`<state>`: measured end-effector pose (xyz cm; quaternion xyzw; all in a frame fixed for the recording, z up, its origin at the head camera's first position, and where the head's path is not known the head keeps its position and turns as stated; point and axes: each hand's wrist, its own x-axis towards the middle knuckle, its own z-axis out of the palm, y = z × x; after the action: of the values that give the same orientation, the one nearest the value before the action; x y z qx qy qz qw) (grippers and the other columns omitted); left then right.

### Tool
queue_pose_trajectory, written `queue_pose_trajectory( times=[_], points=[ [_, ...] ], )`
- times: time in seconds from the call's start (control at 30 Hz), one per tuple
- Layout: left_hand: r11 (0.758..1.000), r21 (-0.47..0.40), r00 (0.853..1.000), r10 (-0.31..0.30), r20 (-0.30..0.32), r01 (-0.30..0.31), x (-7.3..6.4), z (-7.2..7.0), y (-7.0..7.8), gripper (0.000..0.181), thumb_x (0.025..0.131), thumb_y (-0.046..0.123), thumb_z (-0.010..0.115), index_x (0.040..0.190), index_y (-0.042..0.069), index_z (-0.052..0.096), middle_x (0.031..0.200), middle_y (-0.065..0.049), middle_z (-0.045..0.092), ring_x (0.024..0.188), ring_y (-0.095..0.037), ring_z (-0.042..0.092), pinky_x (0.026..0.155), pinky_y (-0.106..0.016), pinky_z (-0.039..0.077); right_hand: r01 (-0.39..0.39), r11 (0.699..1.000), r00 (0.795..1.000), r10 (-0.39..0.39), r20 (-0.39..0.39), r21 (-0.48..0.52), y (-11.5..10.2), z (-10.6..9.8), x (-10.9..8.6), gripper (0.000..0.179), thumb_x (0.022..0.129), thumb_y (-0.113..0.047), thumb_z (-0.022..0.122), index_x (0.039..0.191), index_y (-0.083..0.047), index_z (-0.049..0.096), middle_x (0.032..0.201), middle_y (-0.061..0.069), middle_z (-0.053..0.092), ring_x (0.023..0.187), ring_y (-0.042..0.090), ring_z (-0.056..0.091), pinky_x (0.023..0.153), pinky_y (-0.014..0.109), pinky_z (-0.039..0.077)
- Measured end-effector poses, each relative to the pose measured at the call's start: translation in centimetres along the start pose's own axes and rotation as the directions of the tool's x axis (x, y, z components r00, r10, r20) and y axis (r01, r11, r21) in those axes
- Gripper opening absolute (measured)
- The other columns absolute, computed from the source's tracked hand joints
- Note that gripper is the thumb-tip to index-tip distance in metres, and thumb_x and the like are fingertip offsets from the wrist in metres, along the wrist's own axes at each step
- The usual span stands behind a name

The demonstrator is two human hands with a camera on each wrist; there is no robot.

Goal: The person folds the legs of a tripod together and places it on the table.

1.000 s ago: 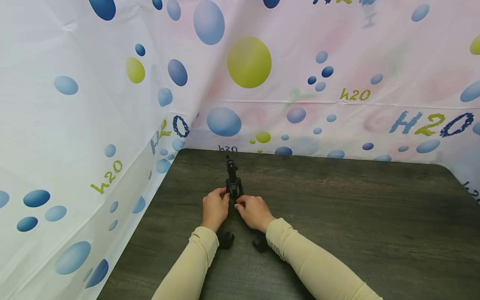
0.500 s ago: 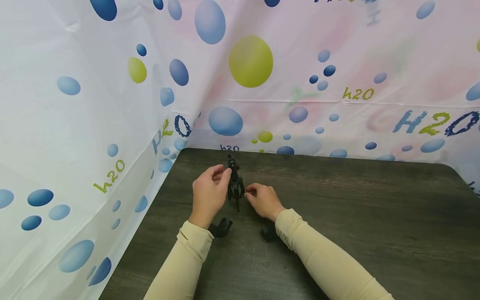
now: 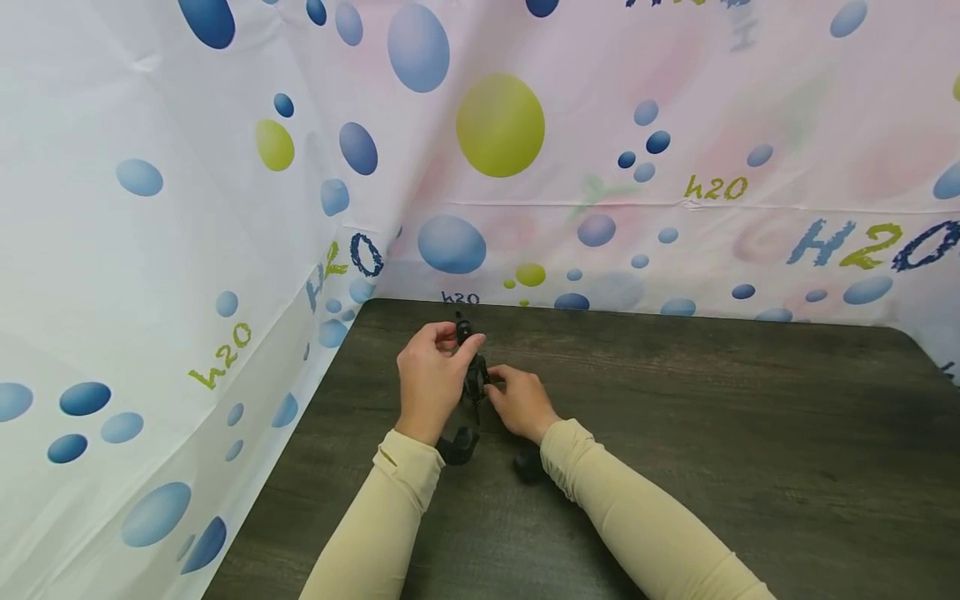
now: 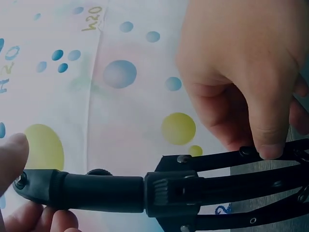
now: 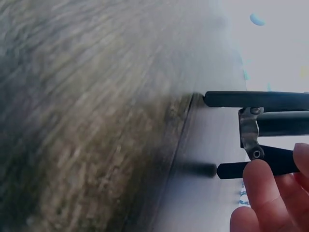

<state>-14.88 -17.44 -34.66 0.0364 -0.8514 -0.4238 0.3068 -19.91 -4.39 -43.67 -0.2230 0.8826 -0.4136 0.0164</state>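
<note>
A small black tripod stands on the dark table, its head pointing up. My left hand is at its top, thumb on one side of the head and fingertips on the other. Lower down, my right hand pinches one leg between thumb and fingers; the left wrist view shows that thumb pressed on the leg. In the right wrist view the legs stand slightly spread around the centre column, joined by a metal brace.
The dark wood-grain table extends to the right. White sheeting with blue and green dots hangs behind and along the left side. A black device sits at my left wrist, another at my right.
My left hand has risen from the tripod's legs to its head, and its fingers have come round it. My right hand has shifted slightly up and right along the leg.
</note>
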Motion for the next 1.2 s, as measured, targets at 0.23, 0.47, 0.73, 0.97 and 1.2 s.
queue_pose_trajectory(
  times=[0.23, 0.47, 0.73, 0.97, 1.2],
  points=[
    [0.999, 0.002, 0.999, 0.032, -0.021, -0.032, 0.2, 0.4, -0.5, 0.035, 0.086, 0.023, 0.082, 0.102, -0.004, 0.069, 0.093, -0.018, 0.071, 0.081, -0.026, 0.071, 0.071, -0.041, 0.059, 0.006, 1.000, 1.000, -0.006, -0.014, -0.013, 0.2, 0.1, 0.1, 0.028, 0.099, -0.017, 0.064, 0.122, -0.001, 0.068, 0.116, 0.014, 0.070, 0.106, 0.031, 0.067, 0.089, 0.046, 0.053],
    [0.998, -0.014, 0.997, 0.059, -0.052, -0.060, 0.1, 0.4, -0.7, 0.029, 0.087, 0.019, 0.081, 0.101, -0.005, 0.070, 0.091, -0.016, 0.071, 0.078, -0.025, 0.071, 0.069, -0.039, 0.059, 0.003, 1.000, 1.000, -0.003, -0.007, -0.005, 0.1, 0.3, 0.0, 0.027, 0.099, -0.019, 0.066, 0.119, -0.001, 0.070, 0.111, 0.012, 0.071, 0.101, 0.029, 0.067, 0.086, 0.046, 0.053],
    [0.997, -0.036, 0.995, 0.068, -0.071, -0.071, 0.0, 0.2, -1.0, 0.024, 0.088, 0.013, 0.079, 0.100, -0.005, 0.071, 0.091, -0.016, 0.071, 0.077, -0.025, 0.072, 0.069, -0.038, 0.060, 0.049, 0.999, 0.999, -0.048, 0.009, -0.019, 0.2, 0.5, 0.0, 0.026, 0.098, -0.017, 0.066, 0.116, 0.001, 0.071, 0.111, 0.014, 0.071, 0.100, 0.031, 0.068, 0.086, 0.047, 0.053],
    [0.994, -0.092, 0.995, 0.049, -0.090, -0.058, -0.2, -0.1, -1.2, 0.023, 0.090, 0.012, 0.077, 0.102, -0.006, 0.072, 0.092, -0.017, 0.072, 0.076, -0.025, 0.072, 0.068, -0.039, 0.060, 0.076, 0.996, 0.997, -0.076, 0.006, -0.050, 0.3, 0.4, -0.2, 0.025, 0.098, -0.018, 0.066, 0.115, 0.000, 0.071, 0.110, 0.014, 0.071, 0.100, 0.030, 0.068, 0.086, 0.047, 0.054],
    [0.984, -0.171, 0.991, -0.062, -0.121, 0.041, 0.2, -0.8, -2.0, 0.025, 0.092, 0.015, 0.075, 0.106, -0.005, 0.071, 0.096, -0.017, 0.072, 0.083, -0.027, 0.072, 0.075, -0.040, 0.059, 0.127, 0.989, 0.992, -0.126, 0.012, -0.078, 0.2, -0.2, -0.6, 0.025, 0.099, -0.019, 0.065, 0.116, -0.002, 0.071, 0.110, 0.013, 0.070, 0.102, 0.031, 0.066, 0.089, 0.048, 0.052]
  ],
)
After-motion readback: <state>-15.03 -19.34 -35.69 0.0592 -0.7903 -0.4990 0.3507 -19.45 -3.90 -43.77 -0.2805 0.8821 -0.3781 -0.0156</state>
